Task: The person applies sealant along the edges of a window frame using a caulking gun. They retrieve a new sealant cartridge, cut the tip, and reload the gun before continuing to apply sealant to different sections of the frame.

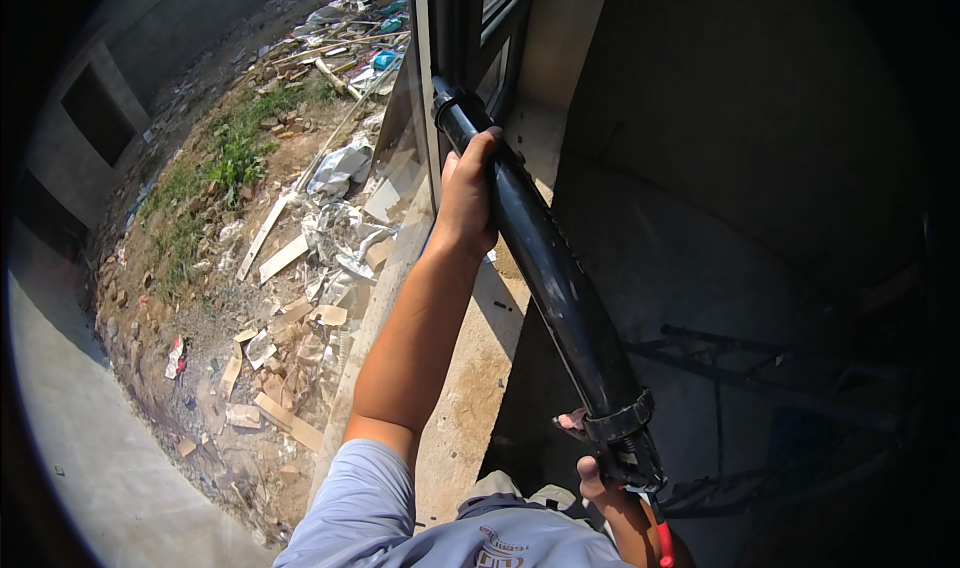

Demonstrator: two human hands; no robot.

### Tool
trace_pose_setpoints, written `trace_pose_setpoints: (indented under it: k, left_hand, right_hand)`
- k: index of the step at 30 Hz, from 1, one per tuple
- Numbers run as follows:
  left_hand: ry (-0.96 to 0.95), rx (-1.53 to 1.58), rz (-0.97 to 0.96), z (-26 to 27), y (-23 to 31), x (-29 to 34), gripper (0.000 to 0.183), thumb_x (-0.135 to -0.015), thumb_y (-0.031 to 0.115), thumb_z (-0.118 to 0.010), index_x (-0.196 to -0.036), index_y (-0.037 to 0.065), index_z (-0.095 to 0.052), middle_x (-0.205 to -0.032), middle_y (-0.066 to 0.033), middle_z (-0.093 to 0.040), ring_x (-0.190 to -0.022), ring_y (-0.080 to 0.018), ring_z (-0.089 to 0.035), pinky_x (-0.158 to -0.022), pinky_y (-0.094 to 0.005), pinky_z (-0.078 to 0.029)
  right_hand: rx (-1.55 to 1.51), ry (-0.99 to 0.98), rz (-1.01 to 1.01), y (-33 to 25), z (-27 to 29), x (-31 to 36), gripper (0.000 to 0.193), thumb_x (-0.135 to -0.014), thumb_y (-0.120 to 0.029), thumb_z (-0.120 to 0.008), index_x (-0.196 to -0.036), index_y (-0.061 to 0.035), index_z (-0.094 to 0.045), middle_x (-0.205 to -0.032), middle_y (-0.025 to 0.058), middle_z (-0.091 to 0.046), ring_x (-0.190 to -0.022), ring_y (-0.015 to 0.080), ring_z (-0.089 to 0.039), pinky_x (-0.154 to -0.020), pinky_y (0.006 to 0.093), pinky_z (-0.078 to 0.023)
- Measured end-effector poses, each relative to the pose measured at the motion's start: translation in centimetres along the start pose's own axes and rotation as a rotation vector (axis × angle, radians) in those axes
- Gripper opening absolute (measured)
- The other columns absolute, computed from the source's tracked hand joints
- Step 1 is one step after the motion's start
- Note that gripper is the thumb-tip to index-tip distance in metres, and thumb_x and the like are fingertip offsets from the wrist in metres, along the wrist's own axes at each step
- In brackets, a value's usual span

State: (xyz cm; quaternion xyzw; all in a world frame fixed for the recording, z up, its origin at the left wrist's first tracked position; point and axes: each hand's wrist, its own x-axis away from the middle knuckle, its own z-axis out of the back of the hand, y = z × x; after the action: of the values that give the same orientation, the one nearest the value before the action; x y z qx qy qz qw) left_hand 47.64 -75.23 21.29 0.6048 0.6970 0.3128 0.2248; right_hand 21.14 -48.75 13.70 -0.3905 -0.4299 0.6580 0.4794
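Observation:
A long black caulking gun (545, 258) slants from the window frame (455, 28) at the top down toward my body at the lower right. My left hand (468, 193) is closed around the front part of its barrel, just behind the black end cap. The tip of the gun is close against the dark frame; whether it touches I cannot tell. At the rear collar, my right hand (590, 476) grips the gun's back end, partly in shadow and partly hidden behind the tool. A red-covered piece (663, 545) sticks out below that end.
A pale, dusty sill (470, 398) runs beneath my left arm. Beyond the glass lies ground strewn with rubble, boards (290, 423) and white plastic sheeting (340, 168). Inside, on the dark right side, a dark metal ladder-like frame (760, 368) lies low.

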Motion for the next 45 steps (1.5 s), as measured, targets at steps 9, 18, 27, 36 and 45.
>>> trace_pose_setpoints:
  k: [9, 18, 27, 36, 45]
  left_hand:
    - [0.040, -0.038, -0.009, 2.2, -2.5, 0.4, 0.035, -0.096, 0.039, -0.067, -0.100, 0.005, -0.058, -0.078, -0.0102, -0.066, -0.065, -0.0204, -0.067, -0.056, -0.0349, -0.057]
    - [0.086, -0.069, 0.026, 5.4, -6.0, 0.3, 0.035, -0.094, 0.036, -0.069, -0.107, 0.008, -0.051, -0.085, -0.0102, -0.065, -0.068, -0.0212, -0.067, -0.059, -0.0353, -0.058]
    - [0.140, -0.084, 0.100, 9.1, -10.1, 0.0, 0.041, -0.091, 0.036, -0.071, -0.112, 0.009, -0.049, -0.092, -0.0127, -0.065, -0.074, -0.0216, -0.067, -0.064, -0.0368, -0.059]
    - [0.173, -0.110, 0.132, 12.1, -13.5, -0.2, 0.032, -0.090, 0.029, -0.068, -0.107, 0.007, -0.053, -0.087, -0.0105, -0.065, -0.072, -0.0204, -0.066, -0.065, -0.0355, -0.059]
    - [0.235, -0.126, 0.168, 16.0, -17.6, -0.9, 0.030, -0.090, 0.023, -0.069, -0.107, 0.008, -0.050, -0.084, -0.0106, -0.064, -0.068, -0.0218, -0.066, -0.060, -0.0355, -0.058]
  right_hand:
    - [-0.005, 0.016, -0.085, 3.1, -1.0, 0.5, 0.071, -0.088, -0.067, -0.069, -0.118, -0.0020, -0.064, -0.111, 0.0085, -0.069, -0.107, 0.0208, -0.067, -0.098, 0.0370, -0.054]
    - [0.078, -0.030, -0.121, 10.3, -1.8, 2.5, 0.054, -0.093, -0.050, -0.069, -0.129, -0.0094, -0.067, -0.122, 0.0101, -0.069, -0.113, 0.0282, -0.065, -0.100, 0.0409, -0.051]
    - [0.120, 0.062, -0.087, 13.9, -3.3, 2.9, 0.054, -0.095, -0.058, -0.065, -0.117, -0.0095, -0.073, -0.111, 0.0075, -0.074, -0.106, 0.0249, -0.068, -0.095, 0.0400, -0.052]
    - [0.014, 0.078, -0.044, 20.3, -4.4, 3.8, 0.037, -0.096, -0.036, -0.072, -0.117, -0.0064, -0.073, -0.113, 0.0085, -0.073, -0.108, 0.0255, -0.068, -0.098, 0.0403, -0.052]
    - [0.020, 0.116, -0.112, 25.9, -6.4, 4.7, 0.048, -0.085, -0.046, -0.079, -0.111, -0.0065, -0.071, -0.102, 0.0121, -0.071, -0.094, 0.0337, -0.067, -0.085, 0.0443, -0.054]
